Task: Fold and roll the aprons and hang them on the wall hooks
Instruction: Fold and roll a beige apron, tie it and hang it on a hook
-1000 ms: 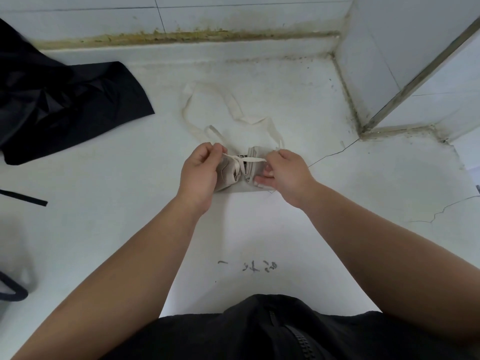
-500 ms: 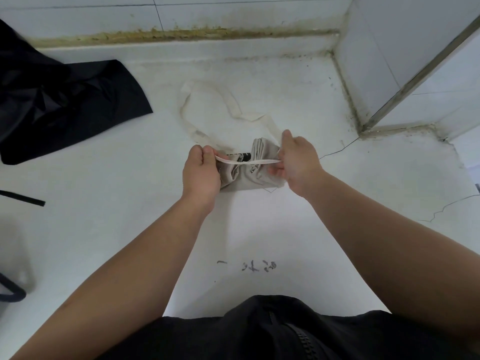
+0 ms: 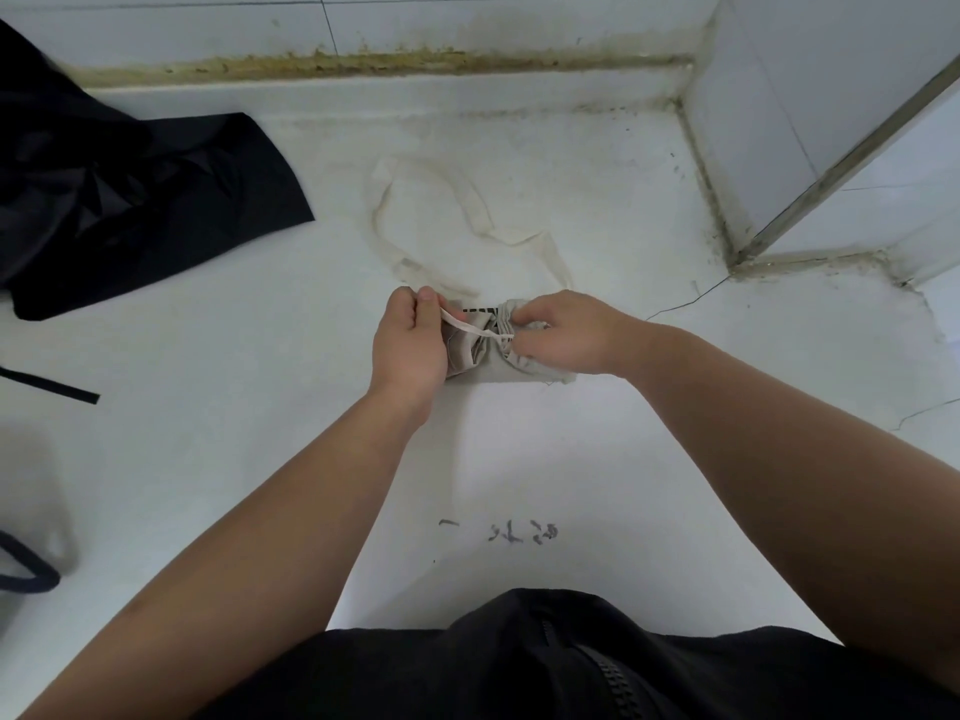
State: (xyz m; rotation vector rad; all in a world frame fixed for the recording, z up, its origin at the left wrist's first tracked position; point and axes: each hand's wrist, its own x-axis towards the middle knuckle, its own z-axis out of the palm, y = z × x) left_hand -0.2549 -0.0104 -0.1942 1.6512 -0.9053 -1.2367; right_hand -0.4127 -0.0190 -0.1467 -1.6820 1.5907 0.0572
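A beige apron rolled into a small bundle (image 3: 483, 356) lies on the white surface (image 3: 260, 407) in the middle of the view. My left hand (image 3: 410, 343) pinches a thin beige tie string (image 3: 470, 327) that stretches across the roll. My right hand (image 3: 558, 332) grips the roll's right end where the string meets it. The apron's wide neck strap (image 3: 467, 200) lies in a loose loop behind the roll. A black apron (image 3: 130, 200) sits crumpled at the left.
A black strap (image 3: 52, 387) lies at the left edge and a dark loop (image 3: 31, 574) at the lower left. White tiled walls (image 3: 467, 28) rise at the back, and a tiled corner with a metal strip (image 3: 831, 163) stands at the right. Black writing (image 3: 514, 532) marks the near surface.
My right hand has come back down onto the roll's right end, and the string between my hands has grown shorter. The roll looks tighter and more bunched.
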